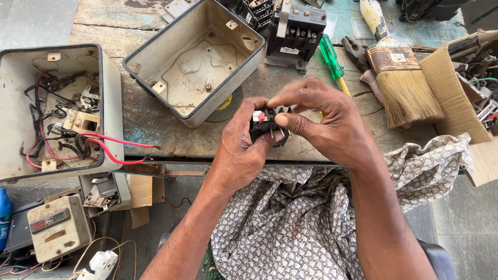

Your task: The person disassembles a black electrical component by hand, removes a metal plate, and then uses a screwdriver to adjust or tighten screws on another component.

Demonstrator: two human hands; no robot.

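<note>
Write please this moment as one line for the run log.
left hand: holds small black switch part | right hand: fingertips pinch same part | nearby: empty metal box, wired box, paintbrush, green screwdriver

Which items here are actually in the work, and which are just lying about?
In hand:
small black switch part, held by left hand and right hand

Lying about:
empty metal box
wired metal box
paintbrush
green screwdriver
black contactor
patterned cloth
</note>
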